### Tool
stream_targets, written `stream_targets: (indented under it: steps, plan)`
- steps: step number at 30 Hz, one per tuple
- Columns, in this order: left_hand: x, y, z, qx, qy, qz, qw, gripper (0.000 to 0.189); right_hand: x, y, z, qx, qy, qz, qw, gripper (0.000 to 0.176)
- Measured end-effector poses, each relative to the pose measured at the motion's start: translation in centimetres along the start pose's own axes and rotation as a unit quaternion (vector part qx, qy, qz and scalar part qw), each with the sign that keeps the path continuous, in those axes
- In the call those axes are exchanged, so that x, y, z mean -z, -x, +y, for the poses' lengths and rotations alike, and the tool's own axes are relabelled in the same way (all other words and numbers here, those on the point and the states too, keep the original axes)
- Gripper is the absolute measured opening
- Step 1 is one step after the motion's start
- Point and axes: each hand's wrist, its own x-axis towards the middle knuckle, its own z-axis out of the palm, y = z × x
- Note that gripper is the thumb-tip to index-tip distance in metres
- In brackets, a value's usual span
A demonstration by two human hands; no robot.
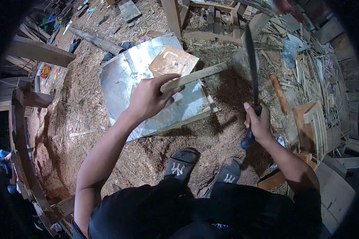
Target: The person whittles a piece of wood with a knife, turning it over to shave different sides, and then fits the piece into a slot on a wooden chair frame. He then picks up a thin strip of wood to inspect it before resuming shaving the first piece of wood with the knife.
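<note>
My left hand (pixel 149 95) is closed around one end of a narrow wooden strip (pixel 205 73), which points out to the right. Beneath that hand lies a silvery board (pixel 121 93) with a flat brown wooden piece (pixel 157 65) on top. In my right hand (pixel 261 124) is the dark handle of a machete (pixel 252 59), its long blade pointing up and away from me. The strip's far end comes near a wooden stump (pixel 240 65), partly hidden behind the blade. Strip and blade look apart.
Wood chips and shavings cover the ground (pixel 147 159). My sandaled feet (pixel 182 163) stand just below the board. To the right are a short round stick (pixel 278 93), a wooden frame (pixel 307 127) and piled scraps. Timber beams (pixel 40 51) stand at left.
</note>
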Motion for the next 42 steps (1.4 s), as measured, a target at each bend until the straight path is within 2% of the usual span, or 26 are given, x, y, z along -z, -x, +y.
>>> stream_targets:
  steps: [1,2,4,5,6,8,10,12,14,16,18,20,22,23,24,26,27,29,30,32,34,36,39,40,42]
  plan:
    - [0.2,0.0,0.3,-0.004,0.01,-0.018,1.0,0.034,-0.3,0.1,-1.2,0.044,0.08,-0.03,0.995,0.026]
    - [0.3,0.0,0.5,-0.007,0.02,-0.037,0.999,0.036,-0.6,0.0,-2.2,0.045,0.081,-0.03,0.995,0.026]
    - [0.1,0.1,0.5,-0.002,0.019,-0.041,0.999,0.037,-1.4,0.0,-3.7,0.133,0.193,-0.081,0.969,0.03]
    - [0.1,0.1,0.4,0.003,0.018,-0.047,0.999,0.039,-1.7,0.1,-4.3,0.123,0.247,-0.092,0.957,0.033]
    - [-0.2,0.1,0.1,0.002,0.017,-0.047,0.999,0.039,-2.2,0.4,-4.8,0.123,0.246,-0.092,0.957,0.033]
    - [-0.9,-0.1,-0.7,-0.023,0.016,0.026,0.999,0.036,-3.1,0.8,-5.6,0.078,0.273,-0.144,0.948,0.034]
    - [0.4,0.0,0.9,0.003,0.033,0.028,0.999,0.034,-3.5,0.5,-3.9,0.115,0.249,-0.15,0.95,0.035]
    - [0.8,-0.1,1.1,0.031,0.049,0.031,0.998,0.033,-3.7,0.4,-3.4,0.047,0.208,-0.15,0.965,0.036]
    - [0.2,-0.4,0.0,0.002,-0.006,0.039,0.999,0.034,-3.7,0.4,-4.1,0.03,0.179,-0.15,0.972,0.036]
    - [-0.2,-0.4,-0.3,0.007,-0.002,0.028,1.0,0.034,-3.6,0.6,-4.8,0.012,0.15,-0.148,0.977,0.036]
    - [-0.5,-0.3,-0.3,0.013,0.004,0.015,1.0,0.035,-3.4,0.9,-5.6,0.09,0.083,-0.149,0.981,0.035]
    - [-0.5,-0.1,0.1,0.065,0.073,-0.01,0.995,0.035,-3.1,0.7,-5.3,0.101,0.083,-0.151,0.98,0.037]
    - [-0.5,-0.1,0.2,0.063,0.078,-0.007,0.995,0.035,-3.1,0.2,-4.1,0.138,0.187,-0.137,0.963,0.039]
    - [-0.5,-0.1,0.2,0.061,0.082,-0.003,0.995,0.035,-3.3,0.0,-3.9,0.172,0.282,-0.133,0.934,0.04]
    - [-0.6,-0.1,0.1,0.058,0.082,-0.003,0.995,0.035,-3.7,-0.2,-3.0,0.147,0.31,-0.138,0.929,0.039]
    - [-0.8,-0.2,-0.5,-0.023,-0.027,0.039,0.999,0.034,-3.2,0.2,-2.5,0.151,0.299,-0.134,0.933,0.04]
    - [-0.7,-0.1,-0.2,-0.022,-0.028,0.037,0.999,0.034,-3.2,0.3,-2.8,0.149,0.297,-0.134,0.933,0.04]
    - [-0.4,0.0,0.7,0.07,0.097,0.0,0.993,0.034,-3.1,0.4,-4.1,0.052,0.207,-0.152,0.965,0.04]
    - [-0.5,0.0,0.6,0.072,0.098,0.001,0.993,0.034,-3.2,0.6,-4.9,0.052,0.208,-0.154,0.964,0.04]
    - [-0.6,0.0,0.2,0.037,0.046,0.025,0.998,0.035,-3.4,1.0,-6.0,0.068,0.091,-0.152,0.982,0.041]
    - [-0.6,0.0,0.2,0.042,0.047,0.024,0.998,0.035,-3.4,0.4,-4.8,0.079,0.089,-0.155,0.981,0.043]
    - [-0.7,-0.1,0.3,0.043,0.049,0.022,0.998,0.035,-3.8,-0.6,-2.8,0.17,0.304,-0.118,0.93,0.045]
    - [-0.6,-0.1,0.3,0.021,0.0,0.029,0.999,0.035,-3.8,-0.3,-2.9,0.122,0.316,-0.11,0.935,0.046]
    - [-0.7,0.0,0.2,0.027,0.045,0.029,0.998,0.036,-3.7,0.1,-3.5,0.089,0.31,-0.115,0.94,0.045]
    - [-0.8,0.1,0.3,0.035,0.091,0.031,0.995,0.036,-3.5,0.1,-4.4,0.091,0.294,-0.117,0.944,0.044]
